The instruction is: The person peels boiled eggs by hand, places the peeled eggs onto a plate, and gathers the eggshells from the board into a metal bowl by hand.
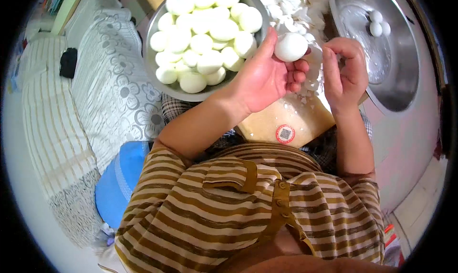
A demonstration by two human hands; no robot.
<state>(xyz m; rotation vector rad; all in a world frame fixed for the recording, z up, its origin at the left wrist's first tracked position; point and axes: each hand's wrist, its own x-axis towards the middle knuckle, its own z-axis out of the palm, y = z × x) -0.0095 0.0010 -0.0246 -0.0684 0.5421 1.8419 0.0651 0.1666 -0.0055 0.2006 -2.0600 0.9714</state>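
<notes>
A white egg [291, 47] rests in my left hand [267, 77], held at the fingers with the palm turned up. To its right is my right hand [347, 72], apart from the egg, its fingers curled in toward the thumb; whether a small thing is between them is hidden. Many smooth white eggs [201, 43] fill a steel bowl [149, 68] at the upper left. Broken white shells [286, 8] lie heaped beyond my hands on a wooden board [305, 120], with small bits scattered nearer to me.
A larger steel basin [405, 77] at the right holds several white eggs [376, 29] and some water. On the left are a flower-patterned cloth [114, 77], a blue object [121, 182] and a small black item [68, 63]. A round red sticker [285, 133] marks the board.
</notes>
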